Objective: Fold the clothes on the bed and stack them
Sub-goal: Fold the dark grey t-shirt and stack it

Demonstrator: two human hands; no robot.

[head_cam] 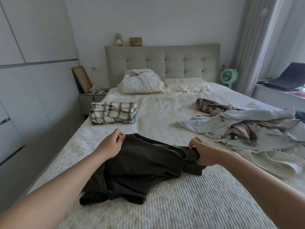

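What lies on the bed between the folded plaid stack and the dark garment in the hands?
Nothing: in the head view, only bare white bedspread separates the plaid stack from the dark garment.

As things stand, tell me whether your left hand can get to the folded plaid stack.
Probably yes, though not at once. The left hand pinches the dark garment and must let go first. The folded plaid stack lies ahead of it on the same side, with only bare bedspread between.

Lit softly by daylight from the curtained window [280, 38] at two o'clock; shadows faint. Bent by wide-angle distortion at the edges, slightly soft throughout, dimmest toward nine o'clock.
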